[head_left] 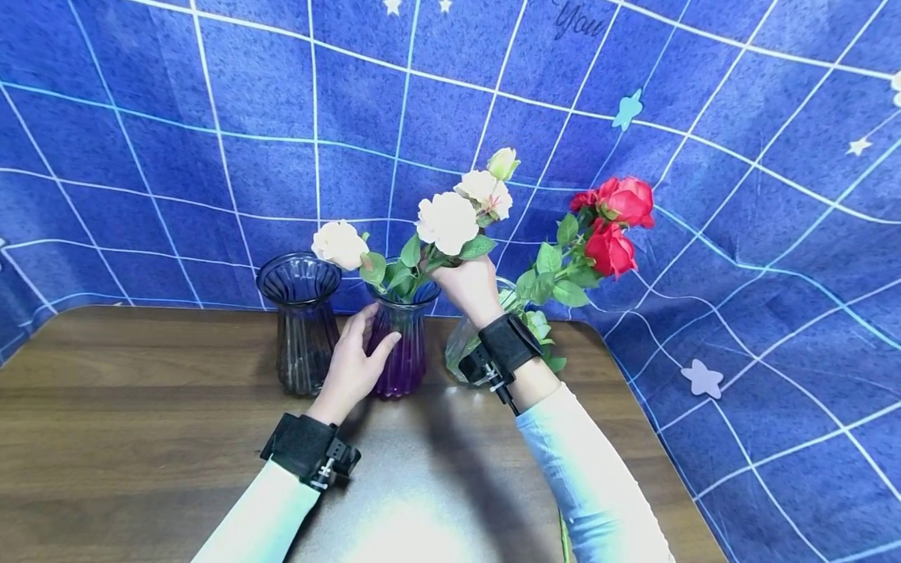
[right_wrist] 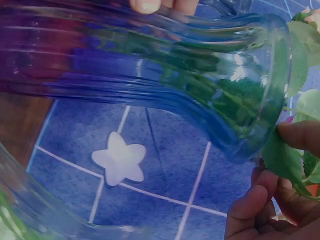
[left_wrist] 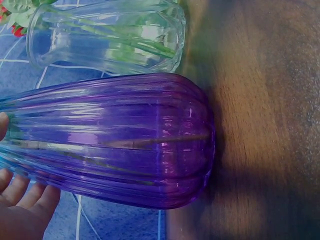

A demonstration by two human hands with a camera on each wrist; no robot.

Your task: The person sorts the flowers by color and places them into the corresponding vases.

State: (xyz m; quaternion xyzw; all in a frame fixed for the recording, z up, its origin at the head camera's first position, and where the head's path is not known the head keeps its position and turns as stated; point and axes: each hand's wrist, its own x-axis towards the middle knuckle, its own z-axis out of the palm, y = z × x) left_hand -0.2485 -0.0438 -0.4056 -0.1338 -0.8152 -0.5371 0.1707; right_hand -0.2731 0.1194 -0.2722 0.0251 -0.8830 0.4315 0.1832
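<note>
A ribbed glass vase (head_left: 400,352), purple below and blue toward the rim, stands between my hands. My left hand (head_left: 355,356) holds it from the left, thumb in front and fingers on the far side. White artificial flowers (head_left: 446,224) with green leaves rise out of its mouth, and one stem (left_wrist: 165,140) reaches down near the bottom. At the rim, my right hand (head_left: 468,285) pinches the leafy flower stem; a green leaf (right_wrist: 282,157) lies against its fingers. The wrist and flower heads hide part of this grip in the head view.
To the left stands a dark grey glass vase (head_left: 301,336). A clear glass vase (left_wrist: 110,37) with red roses (head_left: 612,246) is on the right, partly behind my right wrist. A blue patterned cloth (head_left: 246,180) hangs behind the wooden table (head_left: 141,438). A green stem (head_left: 564,536) lies beside my right sleeve.
</note>
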